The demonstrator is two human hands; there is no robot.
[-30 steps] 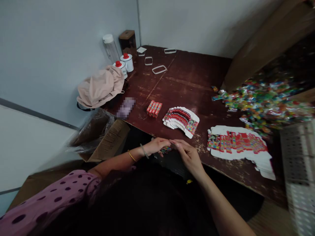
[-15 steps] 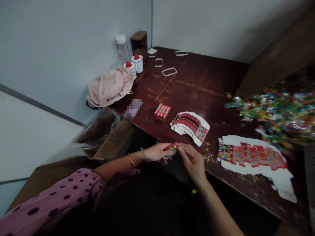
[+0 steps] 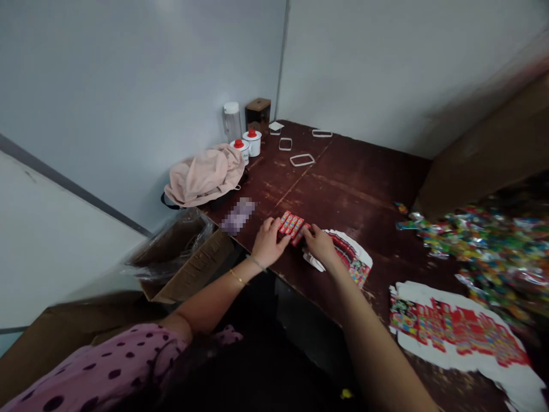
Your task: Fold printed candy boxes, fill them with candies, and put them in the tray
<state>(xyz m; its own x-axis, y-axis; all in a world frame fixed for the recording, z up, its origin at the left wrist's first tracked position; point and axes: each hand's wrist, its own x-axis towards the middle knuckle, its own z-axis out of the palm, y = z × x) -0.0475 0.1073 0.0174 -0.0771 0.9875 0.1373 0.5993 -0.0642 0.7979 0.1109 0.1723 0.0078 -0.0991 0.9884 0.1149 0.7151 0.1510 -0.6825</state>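
Observation:
Small red printed boxes [image 3: 290,224] stand side by side in a short row near the table's front edge. My left hand [image 3: 269,243] is at the row's left end, fingers and thumb curved round it and touching the boxes. At the right end, my right hand [image 3: 319,243] pinches one more small red box [image 3: 302,233], which stands close beside the row. Partly behind my right wrist lies a fanned stack of flat printed cartons [image 3: 358,257]. A second, larger fan of flat cartons [image 3: 454,326] is spread farther right.
A heap of wrapped candies [image 3: 493,252] lies at the right by a large cardboard panel [image 3: 480,149]. Lidded mugs [image 3: 253,143], a clear bottle [image 3: 233,123], a pink cloth bag [image 3: 206,174] and white loops [image 3: 302,160] are farther back. An open carton [image 3: 184,274] stands left, below the table.
Both hands have moved from the table's front edge forward to the row of boxes. The box they held together is now beside the row's right end. The camera view has shifted too.

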